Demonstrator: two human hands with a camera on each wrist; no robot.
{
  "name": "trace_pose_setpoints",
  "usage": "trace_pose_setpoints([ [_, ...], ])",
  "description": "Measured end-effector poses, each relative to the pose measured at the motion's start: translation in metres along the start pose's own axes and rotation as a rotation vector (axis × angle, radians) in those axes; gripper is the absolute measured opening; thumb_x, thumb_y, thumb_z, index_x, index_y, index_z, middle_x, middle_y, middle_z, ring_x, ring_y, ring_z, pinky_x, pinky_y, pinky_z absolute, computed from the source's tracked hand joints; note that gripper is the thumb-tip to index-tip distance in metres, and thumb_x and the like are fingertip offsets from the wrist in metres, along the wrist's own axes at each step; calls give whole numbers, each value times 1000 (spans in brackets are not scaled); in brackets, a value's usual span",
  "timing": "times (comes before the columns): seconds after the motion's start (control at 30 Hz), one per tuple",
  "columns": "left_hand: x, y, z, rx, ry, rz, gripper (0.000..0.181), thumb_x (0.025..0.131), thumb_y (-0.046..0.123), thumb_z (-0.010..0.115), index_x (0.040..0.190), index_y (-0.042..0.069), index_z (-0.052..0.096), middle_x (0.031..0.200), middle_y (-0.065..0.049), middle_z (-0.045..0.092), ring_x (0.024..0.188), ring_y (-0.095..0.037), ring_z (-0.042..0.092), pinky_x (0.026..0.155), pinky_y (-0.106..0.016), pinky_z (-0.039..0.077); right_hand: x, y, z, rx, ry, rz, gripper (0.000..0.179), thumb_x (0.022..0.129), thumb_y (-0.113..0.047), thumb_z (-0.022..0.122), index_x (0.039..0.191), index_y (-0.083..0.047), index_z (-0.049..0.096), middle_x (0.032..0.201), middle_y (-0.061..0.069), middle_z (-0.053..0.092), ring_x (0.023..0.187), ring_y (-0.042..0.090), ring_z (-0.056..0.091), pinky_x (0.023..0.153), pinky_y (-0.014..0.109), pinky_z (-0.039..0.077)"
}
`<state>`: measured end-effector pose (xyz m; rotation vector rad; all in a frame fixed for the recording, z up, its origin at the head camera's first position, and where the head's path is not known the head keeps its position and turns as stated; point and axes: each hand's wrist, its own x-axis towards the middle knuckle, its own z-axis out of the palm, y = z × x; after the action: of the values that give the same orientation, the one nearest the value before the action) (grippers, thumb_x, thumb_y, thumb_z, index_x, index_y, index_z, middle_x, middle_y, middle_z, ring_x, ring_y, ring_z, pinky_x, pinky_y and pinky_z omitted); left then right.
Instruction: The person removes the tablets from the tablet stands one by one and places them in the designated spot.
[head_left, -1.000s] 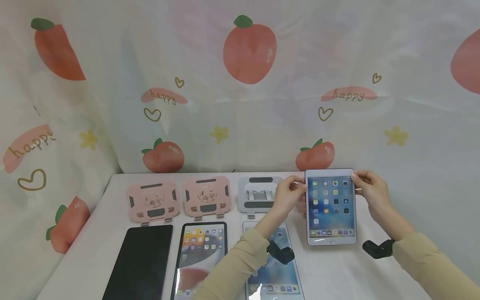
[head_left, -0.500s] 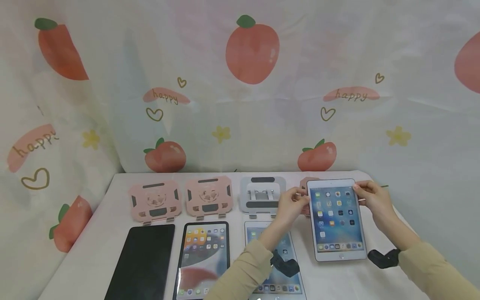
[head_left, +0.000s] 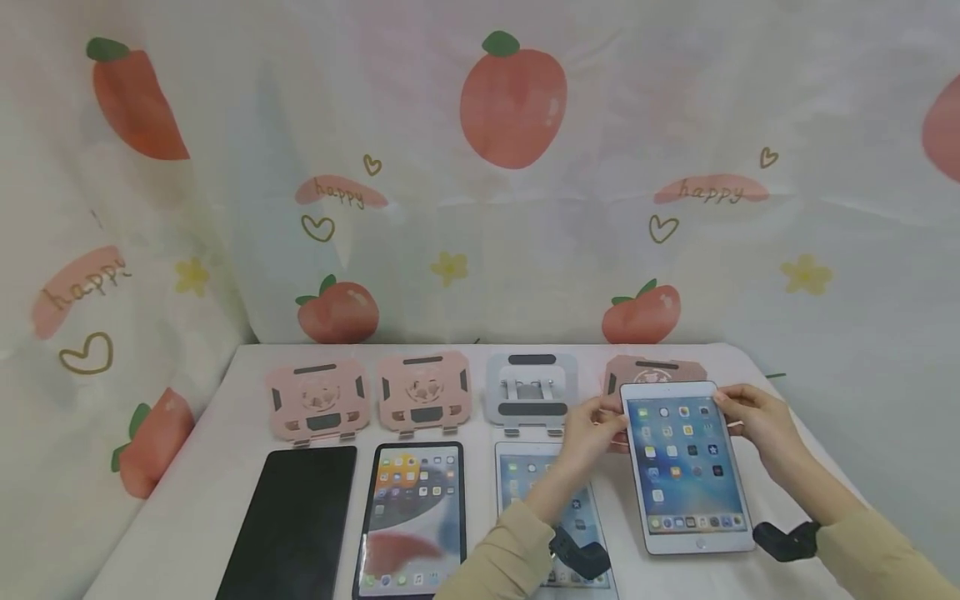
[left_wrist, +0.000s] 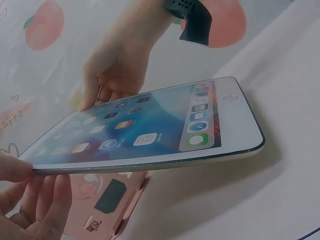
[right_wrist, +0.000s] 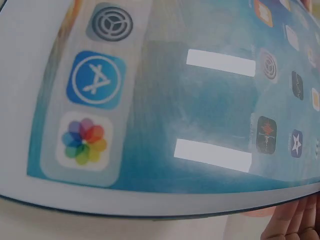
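A white-framed tablet (head_left: 690, 467) with a lit home screen is held tilted at the table's right side. My left hand (head_left: 588, 442) pinches its upper left edge, while my right hand (head_left: 765, 429) pinches the upper right edge. In the left wrist view, the left thumb lies above the tablet's edge and the fingers (left_wrist: 50, 197) below it; a shadow falls on the cloth underneath. The tablet fills most of the right wrist view, with right-hand fingers (right_wrist: 295, 220) under its edge. Behind the tablet, a pink stand (head_left: 667, 367) is partly covered.
Two pink stands (head_left: 320, 402) (head_left: 424, 392) and a grey-blue stand (head_left: 528, 409) lie along the back of the white table (head_left: 180, 533). In front lie a black tablet (head_left: 292, 521), a dark-framed tablet (head_left: 412, 517) and a white tablet (head_left: 517, 471), the last partly under my left arm.
Both hands have brought the tablet down and toward me, slightly to the right. It has turned a little, and the pink stand behind it now shows more.
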<state>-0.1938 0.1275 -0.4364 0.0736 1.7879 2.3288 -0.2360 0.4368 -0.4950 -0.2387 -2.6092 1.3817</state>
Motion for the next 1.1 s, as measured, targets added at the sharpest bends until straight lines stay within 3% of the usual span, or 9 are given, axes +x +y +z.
trace_pose_setpoints([
  [0.1, -3, -6, 1, -1, 1, -21, 11, 84, 0, 65, 94, 3, 66, 71, 1, 61, 57, -10, 62, 58, -28, 59, -4, 7, -2, -31, -26, 5, 45, 93, -55, 50, 117, -17, 54, 93, -18, 62, 80, 5, 60, 68, 19, 53],
  [0.3, -9, -15, 1, -9, 32, -71, 11, 83, -1, 66, 92, 3, 67, 67, 1, 57, 53, -9, 59, 56, -27, 58, -14, 5, -2, 7, -62, 47, 45, 94, -52, 52, 114, -12, 55, 87, -20, 62, 78, 5, 59, 66, 21, 52],
  [0.6, -15, -25, 4, -11, 50, -117, 10, 82, -3, 67, 90, 3, 67, 68, -1, 61, 53, -9, 59, 56, -30, 58, -41, -21, -1, -26, -126, 103, 63, 93, -56, 48, 121, 0, 51, 84, -17, 62, 77, 7, 58, 66, 22, 52],
  [0.9, -19, -34, 3, 45, 45, -157, 12, 81, -1, 67, 89, 8, 67, 68, -2, 61, 54, -9, 61, 54, -28, 57, -73, -75, -5, -24, -235, 216, 49, 101, -37, 44, 117, 9, 50, 84, -11, 60, 78, 10, 53, 67, 22, 50],
  [1.1, -23, -37, 4, 91, 30, -177, 11, 81, -1, 66, 86, 9, 65, 66, -2, 60, 52, -10, 61, 53, -29, 57, -76, -69, -6, -11, -273, 246, 40, 99, -37, 50, 107, 2, 56, 79, -13, 60, 75, 8, 56, 66, 21, 50],
])
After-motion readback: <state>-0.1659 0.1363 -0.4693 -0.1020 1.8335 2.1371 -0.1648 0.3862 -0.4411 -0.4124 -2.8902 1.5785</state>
